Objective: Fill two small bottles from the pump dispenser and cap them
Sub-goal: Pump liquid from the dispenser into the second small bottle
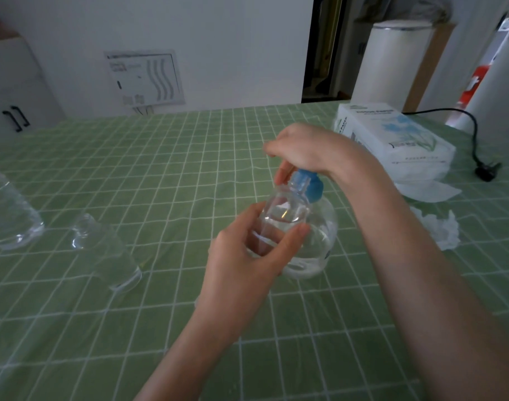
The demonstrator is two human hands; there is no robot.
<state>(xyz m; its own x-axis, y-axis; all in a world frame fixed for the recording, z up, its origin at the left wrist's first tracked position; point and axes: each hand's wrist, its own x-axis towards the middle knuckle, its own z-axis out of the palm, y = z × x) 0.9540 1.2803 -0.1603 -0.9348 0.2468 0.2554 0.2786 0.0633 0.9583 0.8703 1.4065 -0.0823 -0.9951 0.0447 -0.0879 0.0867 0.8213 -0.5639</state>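
My left hand [247,256] grips a small clear bottle [285,212], its open neck held up under the blue pump head [308,182]. A little clear liquid shows inside the small bottle. My right hand [302,149] rests on top of the blue pump head, fingers curled over it. The clear round pump dispenser [322,235] stands on the green checked tablecloth right behind the small bottle. A second small clear bottle [102,244] stands on the cloth to the left, apart from both hands.
A large clear plastic bottle [7,215] stands at the left edge. A white tissue pack [392,140] and crumpled tissues [438,230] lie at the right. A black cord with a plug [487,169] lies at the far right.
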